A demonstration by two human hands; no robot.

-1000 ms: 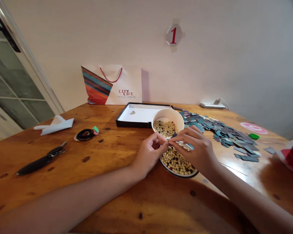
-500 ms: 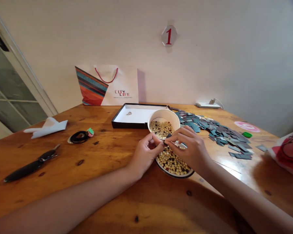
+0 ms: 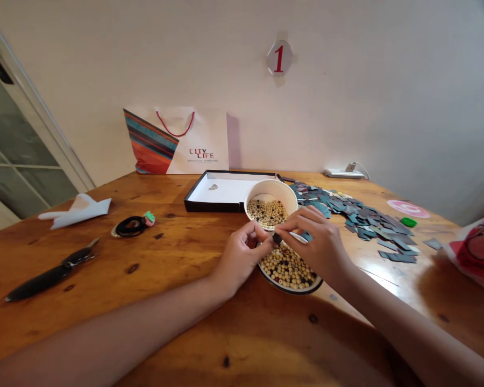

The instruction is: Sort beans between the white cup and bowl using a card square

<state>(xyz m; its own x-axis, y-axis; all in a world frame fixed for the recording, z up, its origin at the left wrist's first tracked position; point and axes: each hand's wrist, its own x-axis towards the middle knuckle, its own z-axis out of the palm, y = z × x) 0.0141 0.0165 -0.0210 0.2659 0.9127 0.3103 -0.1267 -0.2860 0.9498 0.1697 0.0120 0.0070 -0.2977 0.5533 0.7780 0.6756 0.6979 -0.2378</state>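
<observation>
A small dark bead (image 3: 277, 237) sits pinched between the fingertips of both hands, just above the near rim of a shallow dish (image 3: 289, 285) filled with pale and dark beads. The left hand (image 3: 242, 256) curls in from the left, thumb and forefinger pressed together on the bead; the right hand (image 3: 318, 244) arches over the dish from the right, its fingertips closed on the same bead, the other fingers bent loosely.

Just behind the dish stands a white paper cup (image 3: 270, 192), also holding beads. Behind the cup lies a flat black box (image 3: 210, 196) with a white inside and one small grey piece in it. To the right of the cup a heap of dark blue-grey tiles (image 3: 358, 220) spreads across the wooden table (image 3: 177, 258).

On the table's left side lie a dark knife-like tool (image 3: 50, 276), a black ring with a pink and green charm (image 3: 132, 226) and a folded white paper (image 3: 77, 210). A striped paper bag (image 3: 176, 141) leans on the wall, under a round sign with a red 1 (image 3: 279, 58).
</observation>
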